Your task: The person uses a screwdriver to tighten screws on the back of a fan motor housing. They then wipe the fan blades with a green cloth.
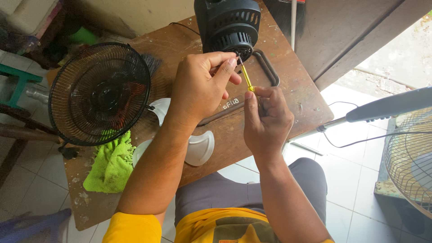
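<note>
On the far worktop (297, 96), 2 hands meet: right hand (266, 119) clamped on a yellow screwdriver (247, 77), left hand (202, 83) pinching its tip at a black fan motor (228, 24).

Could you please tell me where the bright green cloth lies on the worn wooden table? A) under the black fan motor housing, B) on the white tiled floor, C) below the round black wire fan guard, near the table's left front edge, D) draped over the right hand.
C: the bright green cloth lies on the worn wooden table just below the round black wire fan guard, far from the black fan motor housing.
</note>
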